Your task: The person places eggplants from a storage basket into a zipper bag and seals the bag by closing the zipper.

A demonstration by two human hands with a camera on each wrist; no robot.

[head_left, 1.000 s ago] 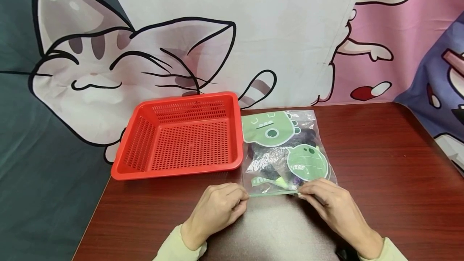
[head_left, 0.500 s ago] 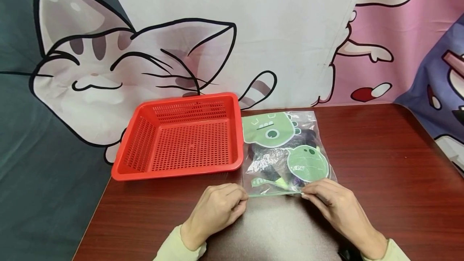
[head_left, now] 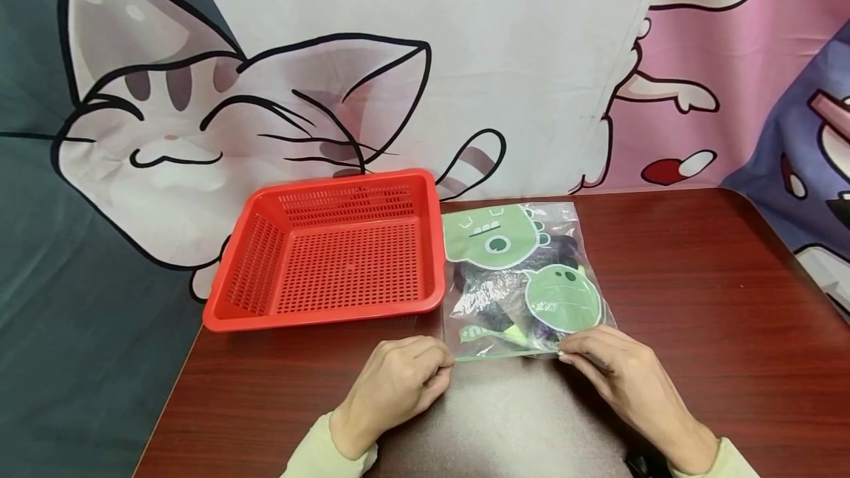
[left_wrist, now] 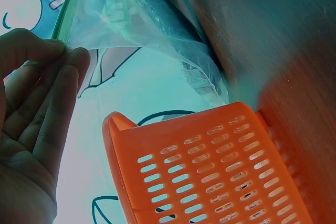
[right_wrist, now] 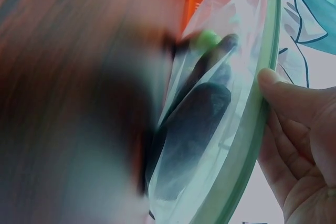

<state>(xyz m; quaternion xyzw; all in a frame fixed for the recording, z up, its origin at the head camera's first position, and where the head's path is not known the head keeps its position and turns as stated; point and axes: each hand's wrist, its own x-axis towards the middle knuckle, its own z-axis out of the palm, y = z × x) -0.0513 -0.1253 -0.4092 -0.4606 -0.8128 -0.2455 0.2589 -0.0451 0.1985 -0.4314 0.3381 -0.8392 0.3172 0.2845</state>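
Observation:
A clear zip bag point(head_left: 488, 290) with green cartoon prints lies flat on the table, its green zip edge towards me. At the near left corner of that edge my left hand point(head_left: 397, 382) pinches the bag between thumb and finger. My right hand point(head_left: 617, 382) pinches the same zip edge nearer the right corner. Inside, the right wrist view shows dark, long, rounded things point(right_wrist: 197, 132), with a bright green end on one; they look like eggplants, partly veiled by the plastic. The left wrist view shows the zip strip point(left_wrist: 65, 17) at my left fingertips.
A red perforated plastic basket point(head_left: 325, 310) stands left of the bag, touching or very near its edge; nothing is seen in it. The dark red wooden table point(head_left: 717, 330) runs up to a cartoon-printed cloth point(head_left: 531, 57) behind. A small black object point(head_left: 640, 463) lies beneath my right wrist.
My right hand has slid a little to the right along the zip edge, towards the bag's right corner. The left hand, the bag and the basket have stayed in place.

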